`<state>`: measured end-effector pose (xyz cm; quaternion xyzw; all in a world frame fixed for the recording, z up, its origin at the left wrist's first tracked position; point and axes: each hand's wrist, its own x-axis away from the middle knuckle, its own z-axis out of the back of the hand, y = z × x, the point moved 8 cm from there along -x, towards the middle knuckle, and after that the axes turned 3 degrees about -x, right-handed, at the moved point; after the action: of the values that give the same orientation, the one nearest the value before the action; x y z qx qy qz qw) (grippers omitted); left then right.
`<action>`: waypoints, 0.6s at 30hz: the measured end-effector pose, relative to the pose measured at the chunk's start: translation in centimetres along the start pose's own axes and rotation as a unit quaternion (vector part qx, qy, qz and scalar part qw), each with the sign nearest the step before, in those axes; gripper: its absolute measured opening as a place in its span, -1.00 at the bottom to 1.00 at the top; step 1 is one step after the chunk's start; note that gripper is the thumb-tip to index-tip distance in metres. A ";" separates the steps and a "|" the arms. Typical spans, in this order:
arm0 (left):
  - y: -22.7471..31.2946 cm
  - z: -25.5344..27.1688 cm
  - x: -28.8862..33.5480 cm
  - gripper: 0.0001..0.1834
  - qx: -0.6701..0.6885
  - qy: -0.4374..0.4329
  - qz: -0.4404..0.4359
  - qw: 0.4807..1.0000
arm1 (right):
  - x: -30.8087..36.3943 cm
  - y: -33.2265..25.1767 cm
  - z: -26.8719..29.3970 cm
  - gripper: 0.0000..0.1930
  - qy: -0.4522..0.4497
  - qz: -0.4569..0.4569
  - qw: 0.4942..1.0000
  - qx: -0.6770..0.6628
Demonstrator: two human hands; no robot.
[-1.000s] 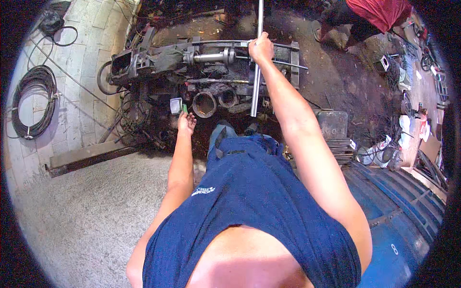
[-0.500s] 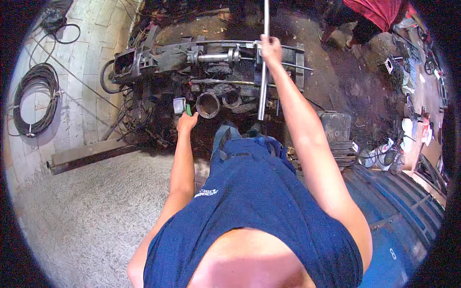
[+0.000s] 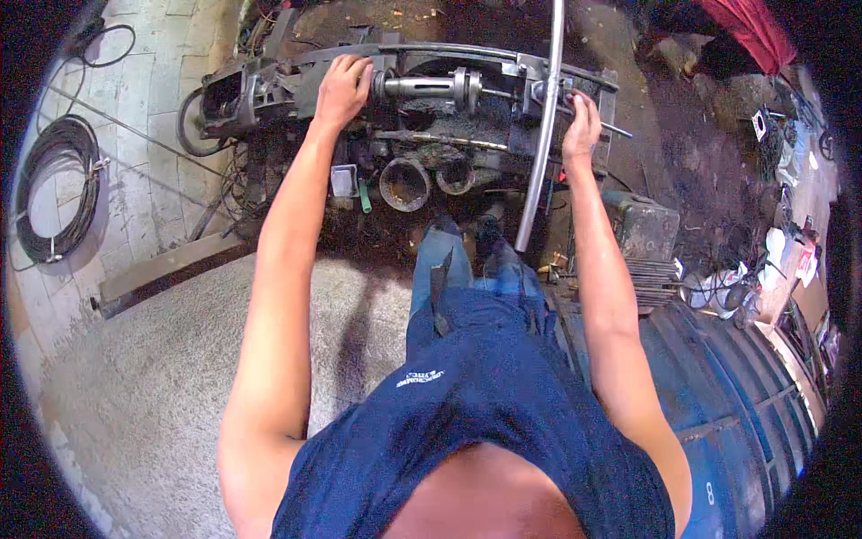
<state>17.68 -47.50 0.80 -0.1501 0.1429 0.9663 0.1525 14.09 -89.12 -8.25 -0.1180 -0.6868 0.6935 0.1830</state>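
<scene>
My left hand (image 3: 345, 90) lies with fingers extended on the dark housing at the left part of a greasy metal machine (image 3: 489, 139). Just right of it is a shiny horizontal shaft (image 3: 417, 86). My right hand (image 3: 582, 130) has its fingers stretched upward beside the machine's right-hand carriage (image 3: 537, 94), close to a small dark handle; whether it touches this is unclear. A long silver metal tube (image 3: 541, 148) rests across the carriage, left of my right hand, its near end toward my legs. Below my left forearm's right side sits a green handle (image 3: 365, 196) beside a pale square container (image 3: 344, 181).
Two round pipe openings, the larger one (image 3: 405, 184) at left, face me under the machine. A coiled black cable (image 3: 58, 189) lies on the left. A blue ribbed metal panel (image 3: 718, 404) is at lower right. Another person's red clothing (image 3: 754, 31) shows at the far right.
My left hand has let go of the green handle and moved up onto the machine. My right hand has released the tube and shifted right of it. The view has shifted slightly.
</scene>
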 end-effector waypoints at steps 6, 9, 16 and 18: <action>-0.6 -5.4 -0.1 -0.71 -0.139 -0.056 -0.087 0.985 | -1.6 0.2 -2.2 -0.75 -0.011 0.011 0.995 -0.096; -0.5 -6.1 0.5 -0.73 -0.154 -0.031 -0.087 0.984 | -2.2 -0.1 -2.3 -0.71 0.007 0.012 0.996 -0.094; -2.5 -7.1 0.7 -0.64 -0.090 -0.019 0.001 0.996 | -3.7 1.5 -3.3 -0.67 -0.042 -0.026 0.985 -0.163; -2.8 -7.3 0.8 -0.62 -0.092 -0.027 0.011 0.995 | -4.2 1.8 -3.5 -0.70 -0.066 -0.013 0.991 -0.118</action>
<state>19.73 -47.11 -6.81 -0.1358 0.0509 0.9807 0.1314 19.20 -87.67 -10.52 -0.0844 -0.7759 0.6112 0.1311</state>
